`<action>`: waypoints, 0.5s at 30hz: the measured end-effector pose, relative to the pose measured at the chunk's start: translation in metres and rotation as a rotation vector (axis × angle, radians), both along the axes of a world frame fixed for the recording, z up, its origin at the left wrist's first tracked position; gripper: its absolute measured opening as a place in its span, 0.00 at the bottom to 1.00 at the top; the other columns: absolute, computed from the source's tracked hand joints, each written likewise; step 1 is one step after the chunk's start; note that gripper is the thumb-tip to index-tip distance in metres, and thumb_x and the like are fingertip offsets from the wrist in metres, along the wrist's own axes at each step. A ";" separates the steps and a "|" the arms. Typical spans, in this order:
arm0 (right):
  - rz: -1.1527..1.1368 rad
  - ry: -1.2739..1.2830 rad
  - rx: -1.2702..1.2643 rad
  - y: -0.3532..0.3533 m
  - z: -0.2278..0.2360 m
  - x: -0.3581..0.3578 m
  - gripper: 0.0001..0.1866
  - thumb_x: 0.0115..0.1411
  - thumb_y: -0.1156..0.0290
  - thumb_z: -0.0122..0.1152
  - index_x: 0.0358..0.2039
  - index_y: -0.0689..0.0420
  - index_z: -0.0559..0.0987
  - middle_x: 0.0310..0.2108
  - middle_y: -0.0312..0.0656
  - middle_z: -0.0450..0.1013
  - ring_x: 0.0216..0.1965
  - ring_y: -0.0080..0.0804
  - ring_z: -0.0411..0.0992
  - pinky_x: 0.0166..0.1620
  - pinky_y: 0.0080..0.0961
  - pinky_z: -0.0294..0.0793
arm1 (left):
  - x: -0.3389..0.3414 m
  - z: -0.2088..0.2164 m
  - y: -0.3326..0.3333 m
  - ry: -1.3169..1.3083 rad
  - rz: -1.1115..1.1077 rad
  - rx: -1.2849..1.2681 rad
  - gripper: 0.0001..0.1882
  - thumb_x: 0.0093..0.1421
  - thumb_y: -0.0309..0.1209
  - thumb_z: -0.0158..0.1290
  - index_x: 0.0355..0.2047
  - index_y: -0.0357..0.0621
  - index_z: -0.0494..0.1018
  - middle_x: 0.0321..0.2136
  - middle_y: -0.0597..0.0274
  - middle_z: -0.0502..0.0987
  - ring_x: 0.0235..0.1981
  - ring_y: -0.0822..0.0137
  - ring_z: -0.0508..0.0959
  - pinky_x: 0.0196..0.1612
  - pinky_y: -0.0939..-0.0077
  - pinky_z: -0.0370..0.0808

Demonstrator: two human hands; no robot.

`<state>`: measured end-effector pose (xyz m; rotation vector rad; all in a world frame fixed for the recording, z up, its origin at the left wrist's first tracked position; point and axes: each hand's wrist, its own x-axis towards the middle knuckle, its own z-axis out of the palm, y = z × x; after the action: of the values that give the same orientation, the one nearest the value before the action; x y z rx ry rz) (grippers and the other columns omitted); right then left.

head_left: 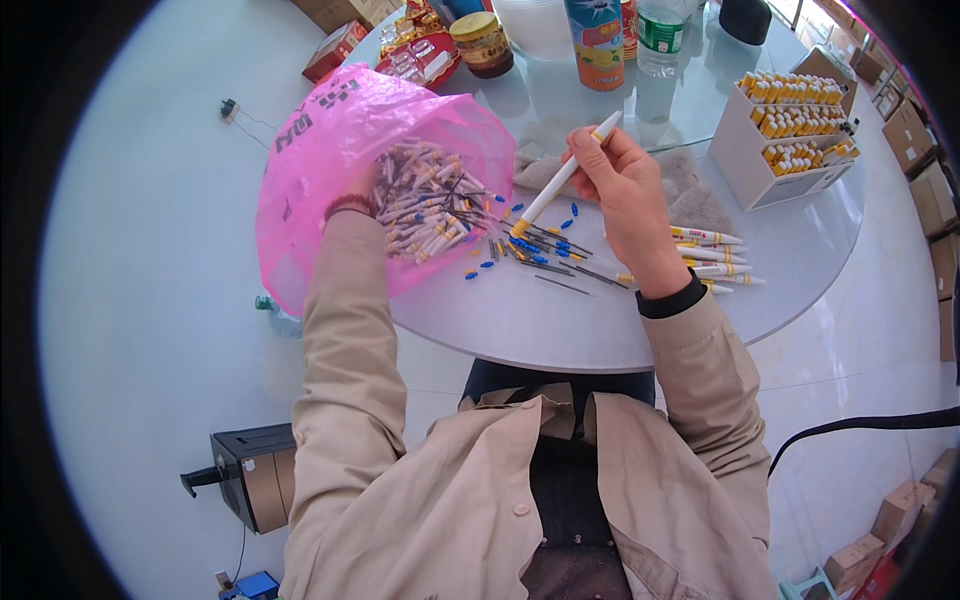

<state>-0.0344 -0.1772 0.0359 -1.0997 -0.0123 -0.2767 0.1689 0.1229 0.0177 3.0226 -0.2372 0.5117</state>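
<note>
In my right hand (632,190), closed fingers hold a white pen (548,203) slantwise, its yellow end pointing down at the table. My left hand (362,188) reaches into a pink plastic bag (300,215); its fingers are hidden. Inside the bag lies a heap of small white-and-yellow pen parts (425,205) mixed with dark refills. On the table between my hands are scattered thin dark refills (562,268) and small blue plugs (487,264), with some yellow pieces among them. Several white pens (715,255) with yellow bands lie beside my right wrist.
A white tiered box (790,190) full of white-and-yellow pen pieces stands at the right of the round glass table (500,335). Behind my right hand lies a grey cloth (700,200). At the back stand an orange can (597,50), a clear bottle (660,40) and a lidded jar (481,45).
</note>
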 end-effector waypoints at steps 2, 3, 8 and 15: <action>-0.005 0.002 -0.003 0.000 0.001 0.000 0.11 0.64 0.62 0.57 0.37 0.58 0.75 0.28 0.33 0.72 0.26 0.13 0.62 0.31 0.11 0.63 | 0.008 -0.002 -0.009 0.016 -0.008 -0.008 0.14 0.52 0.26 0.52 0.40 0.41 0.75 0.39 0.46 0.78 0.42 0.48 0.76 0.45 0.60 0.72; -0.008 0.006 -0.004 0.000 0.002 0.000 0.11 0.64 0.62 0.57 0.37 0.58 0.75 0.28 0.33 0.72 0.26 0.13 0.62 0.31 0.11 0.63 | 0.012 -0.001 -0.010 0.022 -0.007 -0.011 0.14 0.52 0.26 0.52 0.40 0.41 0.75 0.39 0.46 0.78 0.42 0.48 0.76 0.45 0.60 0.72; -0.008 0.003 0.031 -0.002 0.003 -0.001 0.11 0.64 0.63 0.57 0.37 0.58 0.75 0.28 0.33 0.72 0.25 0.14 0.62 0.30 0.12 0.63 | 0.033 0.011 -0.004 0.036 0.030 -0.021 0.14 0.52 0.27 0.52 0.41 0.41 0.75 0.39 0.47 0.78 0.42 0.48 0.76 0.45 0.60 0.72; 0.013 -0.022 0.011 -0.002 0.003 -0.002 0.11 0.64 0.63 0.56 0.38 0.59 0.75 0.28 0.34 0.72 0.25 0.14 0.62 0.30 0.13 0.62 | 0.057 0.025 0.001 0.041 0.044 -0.032 0.15 0.53 0.27 0.52 0.42 0.42 0.75 0.39 0.47 0.78 0.42 0.48 0.77 0.45 0.60 0.71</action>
<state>-0.0363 -0.1790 0.0391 -1.0857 -0.0374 -0.2766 0.2259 0.1237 0.0425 3.0091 -0.1594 0.4518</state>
